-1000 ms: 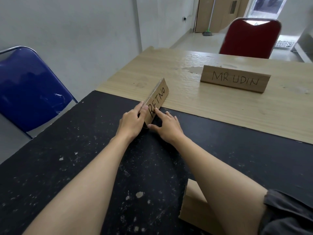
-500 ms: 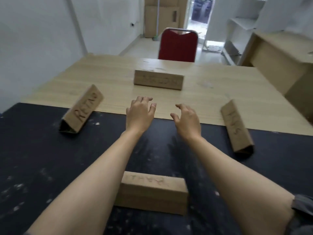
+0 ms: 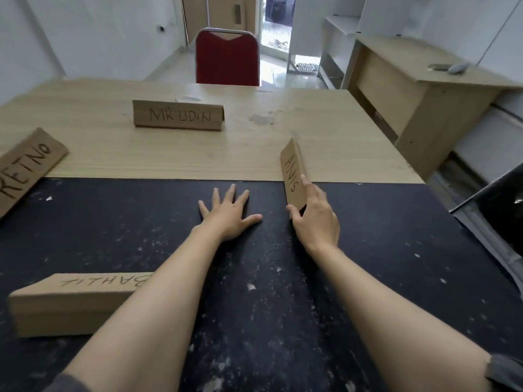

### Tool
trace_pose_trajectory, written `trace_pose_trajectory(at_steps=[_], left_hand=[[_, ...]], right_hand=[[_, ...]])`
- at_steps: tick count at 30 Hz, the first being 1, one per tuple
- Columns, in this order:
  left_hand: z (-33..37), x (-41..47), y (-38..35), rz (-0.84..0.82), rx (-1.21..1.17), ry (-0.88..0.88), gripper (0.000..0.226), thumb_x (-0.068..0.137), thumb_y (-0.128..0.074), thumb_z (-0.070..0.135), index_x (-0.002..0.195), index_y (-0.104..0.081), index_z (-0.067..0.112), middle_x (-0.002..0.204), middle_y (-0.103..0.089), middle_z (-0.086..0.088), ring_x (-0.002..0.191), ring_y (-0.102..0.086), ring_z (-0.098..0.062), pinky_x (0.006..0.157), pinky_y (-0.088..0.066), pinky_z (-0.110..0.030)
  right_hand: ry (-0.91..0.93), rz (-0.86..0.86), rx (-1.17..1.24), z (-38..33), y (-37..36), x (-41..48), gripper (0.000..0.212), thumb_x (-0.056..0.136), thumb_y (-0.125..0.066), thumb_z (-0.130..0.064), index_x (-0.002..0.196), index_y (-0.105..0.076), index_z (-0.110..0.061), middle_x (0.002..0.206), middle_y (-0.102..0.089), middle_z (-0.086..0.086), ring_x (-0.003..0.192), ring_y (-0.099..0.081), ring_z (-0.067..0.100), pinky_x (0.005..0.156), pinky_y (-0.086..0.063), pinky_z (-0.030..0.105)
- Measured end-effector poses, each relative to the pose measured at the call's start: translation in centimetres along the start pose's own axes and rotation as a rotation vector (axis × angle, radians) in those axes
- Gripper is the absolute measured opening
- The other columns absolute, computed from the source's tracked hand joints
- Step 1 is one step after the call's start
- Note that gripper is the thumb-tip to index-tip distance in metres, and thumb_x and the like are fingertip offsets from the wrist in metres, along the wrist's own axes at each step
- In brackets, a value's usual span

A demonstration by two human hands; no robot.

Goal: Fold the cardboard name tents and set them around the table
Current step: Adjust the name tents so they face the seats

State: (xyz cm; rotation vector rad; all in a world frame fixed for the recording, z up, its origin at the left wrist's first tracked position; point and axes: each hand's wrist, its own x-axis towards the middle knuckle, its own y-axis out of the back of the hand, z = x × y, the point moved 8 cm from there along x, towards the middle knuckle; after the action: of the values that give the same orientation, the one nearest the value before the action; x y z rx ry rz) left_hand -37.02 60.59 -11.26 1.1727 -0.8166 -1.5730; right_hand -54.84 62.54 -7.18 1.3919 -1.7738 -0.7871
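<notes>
Several folded cardboard name tents stand on the table. The "ANIS" tent (image 3: 292, 171) lies across the seam between the black mat and the wood, and my right hand (image 3: 315, 215) grips its near end, thumb on the lettered face and fingers behind. My left hand (image 3: 228, 212) rests flat on the black mat (image 3: 113, 227) with fingers spread, holding nothing. The "MR UDIN" tent (image 3: 178, 116) stands at the far middle. The "RETNO" tent (image 3: 25, 168) is at the left edge. The "BAHLIL" tent (image 3: 70, 301) sits near me, partly hidden by my left forearm.
The wooden table top (image 3: 325, 131) extends beyond the mat. A red chair (image 3: 227, 59) stands at the far side. A wooden desk (image 3: 410, 89) is at the right with small objects on it. A dark chair (image 3: 498, 205) is at the right edge.
My hands left the RETNO tent and swung right. My right hand has taken hold of the ANIS tent, and my left hand has settled flat on the mat.
</notes>
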Motion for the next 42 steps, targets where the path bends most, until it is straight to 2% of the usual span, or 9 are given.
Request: trace_pose_trajectory(at_steps=[3, 12, 15, 18, 23, 28, 35, 39, 42], left_hand=[[-0.1, 0.3, 0.0, 0.015, 0.028, -0.005, 0.081, 0.084, -0.037, 0.068, 0.15, -0.003, 0.036, 0.16, 0.011, 0.003, 0.145, 0.015, -0.032, 0.112, 0.004, -0.063], [-0.1, 0.7, 0.0, 0.029, 0.041, -0.011, 0.083, 0.083, -0.039, 0.07, 0.149, -0.003, 0.037, 0.16, 0.011, 0.003, 0.145, 0.016, -0.032, 0.112, 0.005, -0.062], [-0.2, 0.5, 0.4, 0.059, 0.057, -0.015, 0.081, 0.083, -0.04, 0.069, 0.15, -0.01, 0.034, 0.16, 0.002, 0.003, 0.146, 0.007, -0.03, 0.114, -0.002, -0.058], [-0.8, -0.6, 2.4, 0.165, 0.047, -0.03, 0.067, 0.088, -0.041, 0.062, 0.144, -0.033, 0.024, 0.154, -0.029, 0.0, 0.141, -0.026, -0.024, 0.11, -0.027, -0.049], [-7.5, -7.0, 7.4, 0.445, 0.015, 0.144, 0.043, 0.096, -0.036, 0.049, 0.116, -0.063, 0.022, 0.118, -0.066, -0.003, 0.109, -0.057, -0.025, 0.092, -0.036, -0.04], [-15.8, -16.4, 9.3, 0.606, 0.035, 0.397, 0.048, 0.097, -0.032, 0.049, 0.091, -0.066, 0.015, 0.099, -0.069, -0.01, 0.098, -0.059, -0.031, 0.09, -0.035, -0.041], [-21.9, -23.3, 4.4, 0.78, -0.595, 0.533, 0.066, 0.09, -0.039, 0.06, 0.138, -0.04, 0.015, 0.139, -0.048, -0.009, 0.128, -0.044, -0.029, 0.106, -0.032, -0.043], [-22.1, -23.7, 1.7, 0.717, -0.675, 0.494, 0.072, 0.084, -0.045, 0.064, 0.141, -0.034, 0.02, 0.14, -0.046, -0.011, 0.13, -0.041, -0.03, 0.11, -0.03, -0.045], [-22.1, -23.5, 1.1, 0.741, -0.636, 0.489, 0.07, 0.083, -0.043, 0.066, 0.136, -0.037, 0.021, 0.131, -0.053, -0.011, 0.125, -0.045, -0.032, 0.109, -0.029, -0.049]], right_hand=[[0.007, -0.009, 0.033, 0.2, -0.3, -0.1, 0.068, 0.093, -0.054, -0.029, 0.148, -0.015, -0.036, 0.152, -0.033, -0.001, 0.122, -0.052, 0.029, 0.089, -0.049, 0.043], [0.001, -0.022, 0.054, 0.2, -1.0, 1.2, 0.068, 0.093, -0.054, -0.032, 0.148, -0.015, -0.037, 0.153, -0.033, -0.001, 0.126, -0.049, 0.03, 0.093, -0.047, 0.044], [0.07, 0.052, -0.034, -0.3, -0.9, 1.1, 0.07, 0.092, -0.055, -0.035, 0.15, -0.017, -0.03, 0.155, -0.027, 0.008, 0.142, -0.027, 0.032, 0.114, -0.025, 0.045], [0.361, 0.219, -0.089, -3.9, -0.2, -0.4, 0.062, 0.091, -0.055, -0.036, 0.146, -0.033, -0.016, 0.153, -0.031, 0.012, 0.145, -0.019, 0.031, 0.117, -0.013, 0.044], [0.464, -0.125, 0.305, -10.8, -3.4, -5.6, 0.046, 0.097, -0.046, -0.036, 0.138, -0.046, -0.014, 0.142, -0.049, 0.004, 0.137, -0.036, 0.018, 0.109, -0.03, 0.028], [0.489, -0.297, 0.439, -13.7, -4.5, -12.3, 0.048, 0.095, -0.039, -0.047, 0.135, -0.049, -0.022, 0.134, -0.055, -0.003, 0.126, -0.047, 0.013, 0.098, -0.039, 0.028], [0.467, -0.378, 0.379, -12.3, -6.0, -16.6, 0.075, 0.082, -0.057, -0.059, 0.144, -0.032, -0.024, 0.142, -0.045, -0.004, 0.129, -0.044, 0.015, 0.103, -0.039, 0.033], [0.47, -0.432, 0.281, -12.2, -7.4, -16.6, 0.088, 0.075, -0.067, -0.057, 0.143, -0.027, -0.021, 0.144, -0.042, -0.002, 0.134, -0.039, 0.018, 0.108, -0.038, 0.039], [0.465, -0.411, 0.249, -12.2, -7.5, -16.4, 0.082, 0.075, -0.067, -0.057, 0.139, -0.034, -0.019, 0.138, -0.046, -0.004, 0.127, -0.045, 0.014, 0.104, -0.04, 0.033]])
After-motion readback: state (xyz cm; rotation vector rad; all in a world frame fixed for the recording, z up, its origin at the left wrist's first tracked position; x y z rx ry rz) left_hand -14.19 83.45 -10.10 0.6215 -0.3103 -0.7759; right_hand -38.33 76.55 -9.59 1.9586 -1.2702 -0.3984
